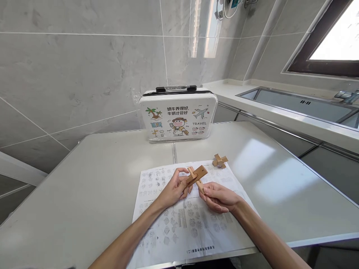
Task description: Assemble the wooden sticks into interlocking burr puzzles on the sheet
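Over the paper sheet, my left hand is closed on a flat wooden puzzle piece that slants up to the right. A narrow wooden stick crosses that piece, and my right hand pinches the stick's lower end. The two pieces touch where they cross; whether one passes through the other I cannot tell. Beneath both hands lies a white instruction sheet, printed with many small diagrams of puzzles. Beyond my right hand, an assembled wooden cross-shaped puzzle rests at the sheet's far right corner.
A white plastic-wrapped case with cartoon prints stands upright at the back of the pale table, against the tiled wall. To the right, a counter holds a steel sink with a faucet, below a window.
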Tool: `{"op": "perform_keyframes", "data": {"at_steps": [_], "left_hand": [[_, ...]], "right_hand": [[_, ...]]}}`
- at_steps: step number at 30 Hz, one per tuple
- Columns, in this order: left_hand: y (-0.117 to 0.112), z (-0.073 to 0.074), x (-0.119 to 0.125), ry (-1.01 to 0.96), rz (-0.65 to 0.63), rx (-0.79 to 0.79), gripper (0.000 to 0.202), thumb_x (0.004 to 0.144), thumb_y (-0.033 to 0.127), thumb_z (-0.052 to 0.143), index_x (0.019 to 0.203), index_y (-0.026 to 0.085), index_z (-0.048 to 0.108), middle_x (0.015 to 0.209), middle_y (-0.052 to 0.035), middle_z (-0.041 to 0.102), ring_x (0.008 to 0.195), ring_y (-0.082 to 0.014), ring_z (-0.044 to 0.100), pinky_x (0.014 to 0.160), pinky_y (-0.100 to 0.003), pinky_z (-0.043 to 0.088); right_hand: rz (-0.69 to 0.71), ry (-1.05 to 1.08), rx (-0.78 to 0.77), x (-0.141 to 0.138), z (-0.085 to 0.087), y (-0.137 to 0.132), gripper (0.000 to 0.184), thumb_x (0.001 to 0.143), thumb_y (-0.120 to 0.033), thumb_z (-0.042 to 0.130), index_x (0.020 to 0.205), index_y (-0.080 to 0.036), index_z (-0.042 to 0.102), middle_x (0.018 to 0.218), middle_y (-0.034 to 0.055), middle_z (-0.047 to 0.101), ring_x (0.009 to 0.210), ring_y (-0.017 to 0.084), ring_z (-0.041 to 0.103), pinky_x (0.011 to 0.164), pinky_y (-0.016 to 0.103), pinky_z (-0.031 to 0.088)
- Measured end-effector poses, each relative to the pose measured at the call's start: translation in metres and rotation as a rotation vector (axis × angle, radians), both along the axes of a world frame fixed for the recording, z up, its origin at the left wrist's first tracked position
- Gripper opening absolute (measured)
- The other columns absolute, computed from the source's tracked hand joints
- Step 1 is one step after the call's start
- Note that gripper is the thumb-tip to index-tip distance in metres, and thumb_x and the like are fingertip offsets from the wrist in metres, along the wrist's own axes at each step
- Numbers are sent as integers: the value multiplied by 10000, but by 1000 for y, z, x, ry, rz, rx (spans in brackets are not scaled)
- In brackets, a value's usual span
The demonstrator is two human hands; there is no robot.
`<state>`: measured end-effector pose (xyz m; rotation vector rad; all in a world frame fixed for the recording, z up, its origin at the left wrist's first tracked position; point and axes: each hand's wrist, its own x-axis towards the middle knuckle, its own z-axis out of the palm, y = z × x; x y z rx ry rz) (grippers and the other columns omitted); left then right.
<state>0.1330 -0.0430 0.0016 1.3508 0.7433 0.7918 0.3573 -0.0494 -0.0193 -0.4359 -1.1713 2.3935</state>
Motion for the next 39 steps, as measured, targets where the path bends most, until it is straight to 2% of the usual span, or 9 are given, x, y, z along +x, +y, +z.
{"op": "perform_keyframes", "data": {"at_steps": [4,8,14,21,27,30,39], "left_hand": [[-1,1,0,2,13,9,372,1029,586,469,1167,259,356,684,96,533,450,-59,306,515,-215,307],[0,2,-1,-3,0,5,375,1028,589,468,1157,260,343,632,107,485,491,-87,350,546,-222,321],[-2,1,1,-3,-24,20,340,1040,559,469,1125,257,337,579,123,447,523,-101,386,613,-247,377],[-3,1,6,-50,-4,16,345,1041,546,481,1138,254,324,662,106,504,472,-61,346,541,-213,339],[-2,-6,7,-23,112,23,376,1060,539,424,1277,253,313,721,83,546,444,-60,405,495,-207,377],[-2,-8,9,-17,176,36,349,1064,509,430,1279,266,301,808,60,590,442,-54,431,476,-209,386],[-4,-4,10,39,159,18,350,1048,505,469,1263,271,323,826,59,577,452,-45,415,478,-200,378]], "right_hand": [[8,35,-15,-1,-1,-1,418,958,-550,656,804,-182,534,431,-88,507,236,40,264,269,167,222],[17,38,-13,-2,-1,-1,444,944,-574,664,778,-188,519,415,-100,468,238,40,254,263,168,212],[-39,24,4,-3,-3,-1,436,959,-576,636,789,-196,508,406,-114,432,246,37,219,278,166,199],[-86,62,9,-6,-2,1,389,989,-538,607,823,-197,523,414,-123,396,271,41,202,310,173,200],[-227,68,-15,-11,3,2,334,991,-487,626,859,-186,570,477,-107,395,348,50,209,365,183,221],[-324,79,-70,-12,7,3,320,989,-480,633,884,-182,586,523,-101,375,378,45,199,390,187,210],[-563,176,-252,-10,5,12,210,1016,-367,631,943,-174,590,611,-90,370,415,33,184,392,168,231]]}}
